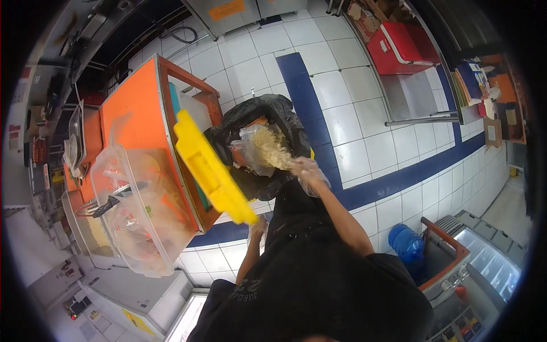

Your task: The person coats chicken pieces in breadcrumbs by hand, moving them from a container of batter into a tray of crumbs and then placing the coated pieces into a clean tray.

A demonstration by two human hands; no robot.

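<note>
My left hand [257,230], in a clear plastic glove, grips the lower corner of a yellow plastic lid [213,169], which is tilted up beside the orange table. My right hand [308,172], also in a clear glove, is over the near right side of a bin lined with a black plastic bag [243,104]. Pale crumbly food scraps [269,145] stretch from its fingertips into the bin. Blur hides how the fingers are set. Crumpled clear plastic [252,156] lies in the bin beside the scraps.
An orange table [132,107] at left bears a clear plastic tub [141,205] with plastic bags inside. A red cooler [395,49] sits on a metal shelf [410,98] at upper right. A blue water jug [406,243] stands at lower right. White tiles [342,89] cover the floor.
</note>
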